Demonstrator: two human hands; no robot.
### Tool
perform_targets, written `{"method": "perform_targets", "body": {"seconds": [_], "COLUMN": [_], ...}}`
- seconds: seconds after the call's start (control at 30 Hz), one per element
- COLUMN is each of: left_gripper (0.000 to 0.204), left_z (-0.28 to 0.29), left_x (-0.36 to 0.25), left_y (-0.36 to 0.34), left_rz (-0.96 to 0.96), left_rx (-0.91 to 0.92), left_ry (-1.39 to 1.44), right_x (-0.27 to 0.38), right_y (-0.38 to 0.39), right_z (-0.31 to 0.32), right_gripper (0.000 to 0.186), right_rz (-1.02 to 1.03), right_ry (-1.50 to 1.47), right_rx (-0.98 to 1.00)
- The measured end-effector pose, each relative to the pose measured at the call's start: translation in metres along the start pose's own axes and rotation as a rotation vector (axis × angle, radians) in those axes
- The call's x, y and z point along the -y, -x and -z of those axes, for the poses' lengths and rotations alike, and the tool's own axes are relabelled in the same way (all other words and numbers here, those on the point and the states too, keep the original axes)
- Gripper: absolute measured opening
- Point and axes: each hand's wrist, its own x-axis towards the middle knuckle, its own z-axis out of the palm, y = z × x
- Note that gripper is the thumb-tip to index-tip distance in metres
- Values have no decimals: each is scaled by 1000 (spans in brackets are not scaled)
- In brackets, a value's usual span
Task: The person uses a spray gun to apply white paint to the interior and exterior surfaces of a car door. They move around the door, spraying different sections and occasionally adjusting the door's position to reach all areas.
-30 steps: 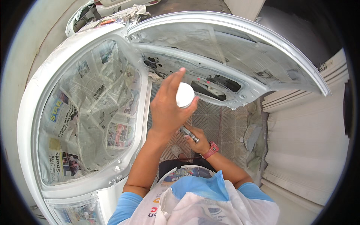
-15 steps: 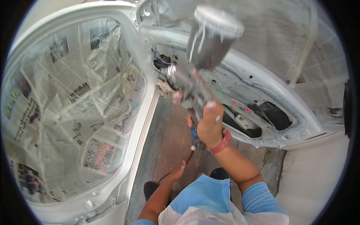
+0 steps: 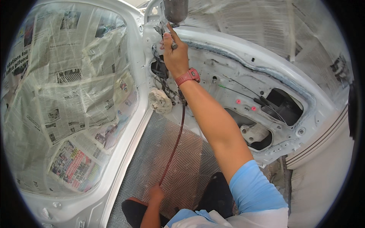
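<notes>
My right hand (image 3: pixel 176 57), a red watch on its wrist, is wrapped round the handle of a paint spray gun (image 3: pixel 163 32). The gun's grey cup (image 3: pixel 175 10) points up and runs out of the top of the picture. I hold it at the far end of a white car door (image 3: pixel 224 72), near the hinge side. From the gun a dark red air hose (image 3: pixel 181 125) hangs down to my left hand (image 3: pixel 156 193), which is closed around it low by my legs. Fingers of that hand show only in part.
On the left, the car's white door frame (image 3: pixel 131 125) surrounds an opening masked with newspaper (image 3: pixel 83 91) and clear film. Crumpled masking paper (image 3: pixel 160 100) sits by the hinge. Cables (image 3: pixel 243 91) hang on the door's inner panel. Below lies a patterned floor (image 3: pixel 152 152).
My right arm has stretched forward, carrying the spray gun away from me toward the door's hinge end. The hose now hangs in plain sight. My left hand has moved down and left.
</notes>
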Motion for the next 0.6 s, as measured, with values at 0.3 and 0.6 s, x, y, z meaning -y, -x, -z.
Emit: {"method": "perform_targets", "body": {"seconds": [0.3,0.6], "left_gripper": [28,32], "left_z": [25,36], "left_x": [-14,-62], "left_y": [-12,-24], "left_rz": [-291,-535], "left_rx": [-125,-88], "left_ry": [138,304], "right_x": [80,194], "right_y": [-67,-106], "right_z": [101,203], "right_gripper": [51,58], "right_rz": [90,149], "right_ry": [-102,31], "right_rx": [-178,-502]}}
